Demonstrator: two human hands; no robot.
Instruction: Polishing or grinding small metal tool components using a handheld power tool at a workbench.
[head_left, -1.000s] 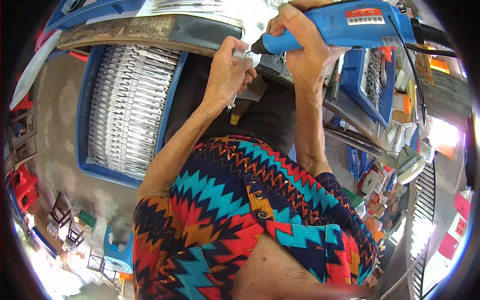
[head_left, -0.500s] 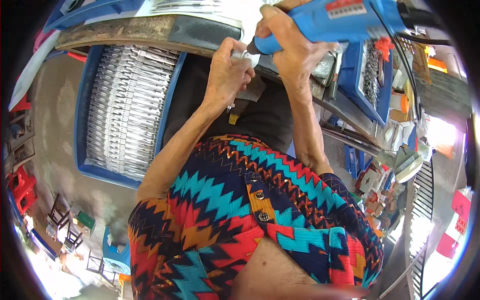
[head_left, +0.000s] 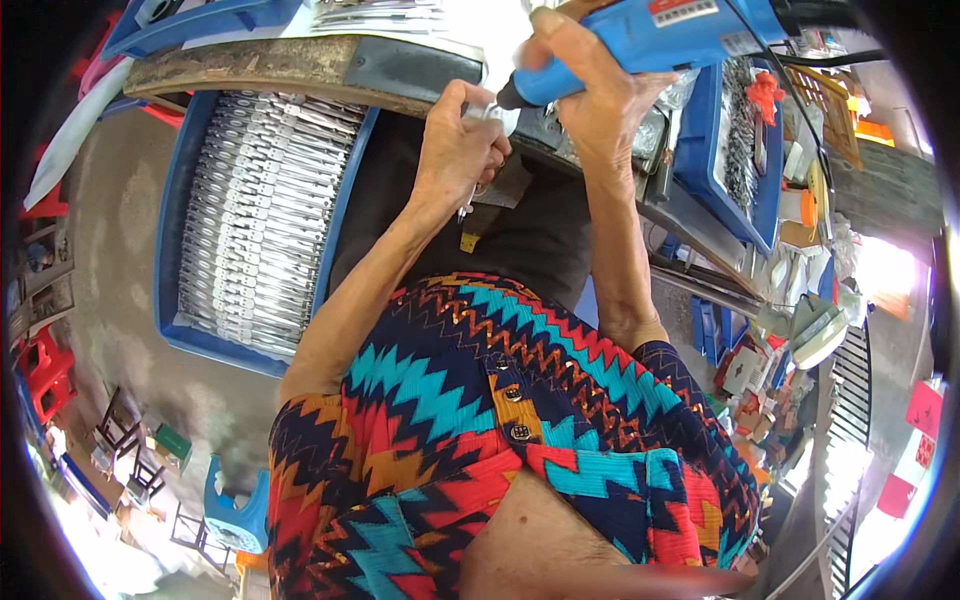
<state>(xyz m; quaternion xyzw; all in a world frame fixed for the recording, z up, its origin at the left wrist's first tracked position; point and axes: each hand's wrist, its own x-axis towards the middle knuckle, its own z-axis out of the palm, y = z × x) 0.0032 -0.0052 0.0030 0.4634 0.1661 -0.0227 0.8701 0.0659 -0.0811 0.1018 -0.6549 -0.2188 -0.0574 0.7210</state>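
Note:
My left hand is closed by the bench edge, pinching a slender metal piece whose lower end pokes out beneath the palm. Its upper end is mostly hidden by my fingers and a whitish glare. My right hand wraps around a blue electric screwdriver, held nearly level. The driver's black nose points left and sits right at my left fingertips; whether the bit touches the piece I cannot tell. To the left, a blue tray holds rows of slender silvery metal pieces.
The worn bench runs across the front, with more metal pieces on its white surface. A blue bin of small metal parts stands at right. A black cable trails from the driver. Stools stand on the floor at lower left.
The screwdriver's rear end has shifted slightly up and left, and its nose stays near my left fingertips. My left hand has barely moved. The whole view has shifted a little.

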